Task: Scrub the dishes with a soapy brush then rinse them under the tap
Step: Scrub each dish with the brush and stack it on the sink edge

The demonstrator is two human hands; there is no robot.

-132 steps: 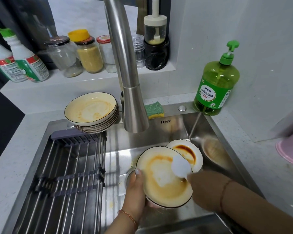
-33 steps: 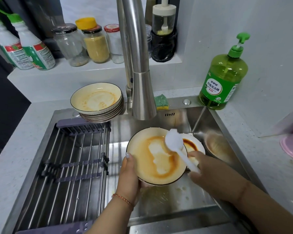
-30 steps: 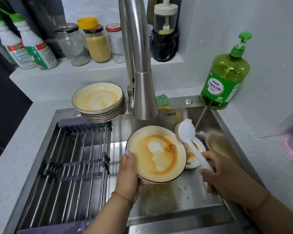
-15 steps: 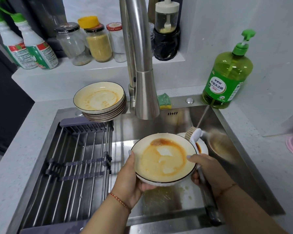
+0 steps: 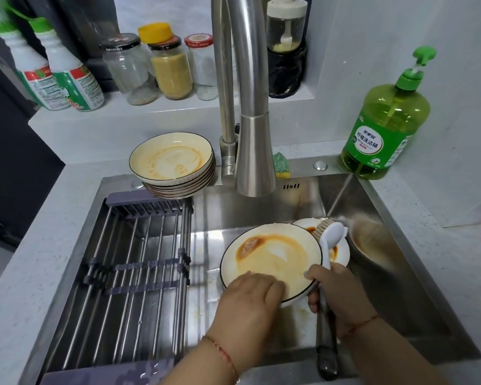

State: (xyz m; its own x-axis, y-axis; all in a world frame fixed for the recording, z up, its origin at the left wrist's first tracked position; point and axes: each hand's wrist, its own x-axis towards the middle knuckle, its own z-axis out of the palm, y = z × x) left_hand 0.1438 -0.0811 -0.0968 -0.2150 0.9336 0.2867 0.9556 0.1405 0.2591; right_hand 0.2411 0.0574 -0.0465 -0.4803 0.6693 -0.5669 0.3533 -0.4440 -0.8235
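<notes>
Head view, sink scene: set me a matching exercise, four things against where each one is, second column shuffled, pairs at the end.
Things
1. dish brush
2. stack of dirty plates
3. green soap bottle
4. drying rack

Places
A. on the counter at the sink's back right corner
B. across the left half of the sink
C. in the right hand, head up by the held plate
D. on the sink's back edge, left of the tap

Pairs: 1-C, 2-D, 3-A, 4-B
</notes>
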